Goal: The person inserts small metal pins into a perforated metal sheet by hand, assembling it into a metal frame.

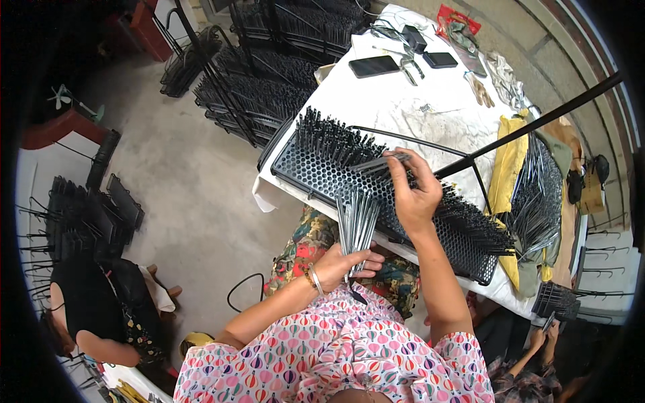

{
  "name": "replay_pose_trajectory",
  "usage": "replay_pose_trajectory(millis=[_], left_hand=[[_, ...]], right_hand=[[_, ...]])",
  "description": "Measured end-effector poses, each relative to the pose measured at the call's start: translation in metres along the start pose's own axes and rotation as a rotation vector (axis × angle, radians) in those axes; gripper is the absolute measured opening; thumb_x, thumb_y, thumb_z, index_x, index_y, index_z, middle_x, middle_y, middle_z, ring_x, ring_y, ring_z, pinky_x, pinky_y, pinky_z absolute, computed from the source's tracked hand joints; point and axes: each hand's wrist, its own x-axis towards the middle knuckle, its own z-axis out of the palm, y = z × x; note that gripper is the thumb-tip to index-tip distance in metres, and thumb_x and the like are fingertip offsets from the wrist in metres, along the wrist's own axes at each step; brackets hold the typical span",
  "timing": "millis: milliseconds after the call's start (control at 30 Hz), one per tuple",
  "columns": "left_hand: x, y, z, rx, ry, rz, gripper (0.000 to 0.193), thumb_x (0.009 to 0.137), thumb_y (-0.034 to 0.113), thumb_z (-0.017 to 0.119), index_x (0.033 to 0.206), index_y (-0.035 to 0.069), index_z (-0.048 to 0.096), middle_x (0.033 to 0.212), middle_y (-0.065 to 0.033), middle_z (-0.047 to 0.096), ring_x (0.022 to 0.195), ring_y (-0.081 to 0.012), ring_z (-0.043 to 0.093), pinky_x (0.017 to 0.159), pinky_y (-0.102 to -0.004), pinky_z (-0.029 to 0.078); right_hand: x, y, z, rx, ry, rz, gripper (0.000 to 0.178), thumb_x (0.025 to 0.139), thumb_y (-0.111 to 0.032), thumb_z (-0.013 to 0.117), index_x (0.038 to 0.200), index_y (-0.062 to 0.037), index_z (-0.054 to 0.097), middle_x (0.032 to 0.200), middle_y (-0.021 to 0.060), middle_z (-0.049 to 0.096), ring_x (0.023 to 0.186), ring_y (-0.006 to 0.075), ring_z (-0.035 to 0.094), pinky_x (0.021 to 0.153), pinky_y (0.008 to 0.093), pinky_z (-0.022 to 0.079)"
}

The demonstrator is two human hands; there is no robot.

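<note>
My left hand is wrapped round a bundle of thin silvery-grey metal rods, which fan out slightly toward the rack. My right hand pinches a few grey rods over the middle of a black perforated rack. The rack lies across the near edge of the table, tilted down to the right. Dark upright rods fill its holes along the far side at the left. More rods stand in the right part. The tips under my right fingers are partly hidden.
On the white-covered table lie phones, pliers and a glove. A pile of loose rods rests by yellow sacking. Filled racks stand behind. Two co-workers sit at left and lower right.
</note>
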Motion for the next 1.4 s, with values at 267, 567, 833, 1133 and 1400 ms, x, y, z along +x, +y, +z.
replay_pose_trajectory(millis=[267,567,833,1133,1400], left_hand=[[0.0,0.004,-0.004,-0.001,0.002,-0.001,0.03,0.091,0.011,0.051,0.119,0.001,0.046,0.102,-0.0159,0.061,0.09,-0.0218,0.062,0.078,-0.034,0.054],[0.003,0.003,-0.008,0.004,-0.018,-0.004,0.026,0.091,0.011,0.052,0.114,0.001,0.05,0.102,-0.0156,0.062,0.087,-0.0203,0.063,0.074,-0.0328,0.055],[0.006,0.004,-0.007,0.026,-0.016,-0.029,0.023,0.09,0.011,0.053,0.11,-0.001,0.053,0.1,-0.0137,0.063,0.084,-0.0189,0.063,0.072,-0.0312,0.055],[0.006,0.005,-0.007,0.029,0.023,-0.016,0.021,0.089,0.01,0.055,0.106,-0.002,0.055,0.099,-0.0136,0.063,0.083,-0.0185,0.063,0.07,-0.03,0.055],[0.007,0.007,-0.005,0.019,0.014,-0.024,0.021,0.089,0.011,0.055,0.106,-0.002,0.056,0.098,-0.013,0.063,0.084,-0.0184,0.063,0.071,-0.0303,0.055]], right_hand=[[0.002,0.008,0.015,-0.365,-0.093,-0.178,0.017,0.082,-0.004,0.065,0.098,0.0004,0.063,0.081,0.0088,0.064,0.072,0.0142,0.063,0.063,0.0248,0.05],[0.009,0.003,0.017,-0.393,-0.092,-0.253,0.017,0.078,-0.005,0.068,0.095,-0.0013,0.065,0.075,0.0092,0.062,0.065,0.0176,0.057,0.058,0.0274,0.047],[0.008,0.004,0.018,-0.363,-0.146,-0.235,0.015,0.077,-0.003,0.067,0.092,-0.0012,0.065,0.076,0.0079,0.064,0.068,0.0187,0.056,0.061,0.0291,0.046],[0.012,0.008,0.024,-0.387,-0.119,-0.255,0.017,0.076,-0.005,0.069,0.092,0.0003,0.064,0.074,0.009,0.064,0.067,0.0194,0.057,0.06,0.0285,0.047],[0.013,0.011,0.027,-0.434,-0.156,-0.277,0.019,0.075,-0.006,0.071,0.092,-0.001,0.065,0.076,0.0086,0.065,0.069,0.0199,0.058,0.062,0.0299,0.047]])
